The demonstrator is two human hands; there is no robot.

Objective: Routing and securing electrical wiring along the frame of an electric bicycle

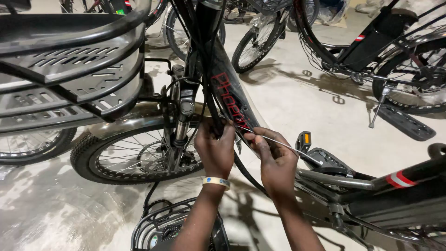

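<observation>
Two bare arms reach up from the bottom edge, and between them sits a wire basket (158,227) with its lower part cut off. Biggest of all is the black bike frame (227,100), whose top runs out of view. A black front basket (79,69) fills the top left, cut off at the edge. One front wheel (134,155) shows below it, partly hidden behind the fork (179,135). Three more bikes stand at the back, all only partly in view.

One left hand (216,151) is closed around a bunch of black cables (211,104) against the frame; its fingertips are hidden behind them. It wears one pale wristband (216,181). One right hand (275,160) pinches a thin white tie (283,145), which stretches from the frame toward the pedal (304,139). Where the tie ends is hard to make out.
</observation>
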